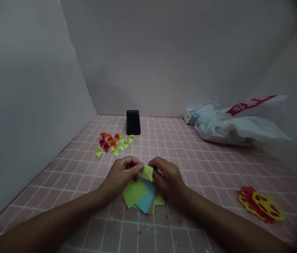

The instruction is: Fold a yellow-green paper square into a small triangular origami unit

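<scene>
Low in the middle, both hands, left [123, 175] and right [170, 177], pinch the yellow paper [147, 173]. It looks light, thin and easy to crease; edges seem best to hold.

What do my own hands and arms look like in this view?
The left hand and right hand are bare, with no gloves or rings visible. The left forearm and right forearm show no sleeves, watch or bracelet.

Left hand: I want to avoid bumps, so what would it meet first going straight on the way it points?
Past the folded yellow paper that the left hand touches, probably the right hand, just across from it; one view leaves depth unclear.
</scene>
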### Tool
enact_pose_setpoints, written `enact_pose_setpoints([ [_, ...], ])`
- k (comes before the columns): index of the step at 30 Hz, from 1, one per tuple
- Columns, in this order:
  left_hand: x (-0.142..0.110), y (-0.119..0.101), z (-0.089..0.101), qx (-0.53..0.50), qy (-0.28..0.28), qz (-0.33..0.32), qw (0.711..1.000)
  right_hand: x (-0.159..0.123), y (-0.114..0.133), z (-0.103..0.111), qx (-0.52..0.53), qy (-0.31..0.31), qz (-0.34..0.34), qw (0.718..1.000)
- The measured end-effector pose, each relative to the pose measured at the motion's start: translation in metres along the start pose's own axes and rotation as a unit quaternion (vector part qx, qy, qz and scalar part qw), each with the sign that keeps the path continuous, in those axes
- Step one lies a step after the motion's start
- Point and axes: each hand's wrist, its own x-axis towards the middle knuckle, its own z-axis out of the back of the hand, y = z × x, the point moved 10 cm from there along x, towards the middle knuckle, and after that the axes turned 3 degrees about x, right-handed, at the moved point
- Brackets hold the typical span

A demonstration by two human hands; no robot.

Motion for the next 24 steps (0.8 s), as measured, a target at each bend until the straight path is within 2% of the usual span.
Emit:
enact_pose_setpoints([
  [4,0.002,0.000,0.001,0.011,0.001,-0.001,1.000,0.000,-0.006,-0.001,0.032,-0.002,-0.025,0.999],
  [9,0.006,0.002,0.003,-0.001,0.001,-0.006,1.000,0.000,-0.022,-0.003,0.102,0.004,-0.105,0.989],
  [14,0.007,0.002,0.006,0.005,-0.011,-0.007,1.000,-0.004,-0.038,-0.011,0.216,0.007,-0.196,0.957],
  [24,0.009,0.003,0.008,0.047,-0.017,-0.012,0.999,-0.009,-0.046,-0.023,0.354,0.021,-0.283,0.891],
])
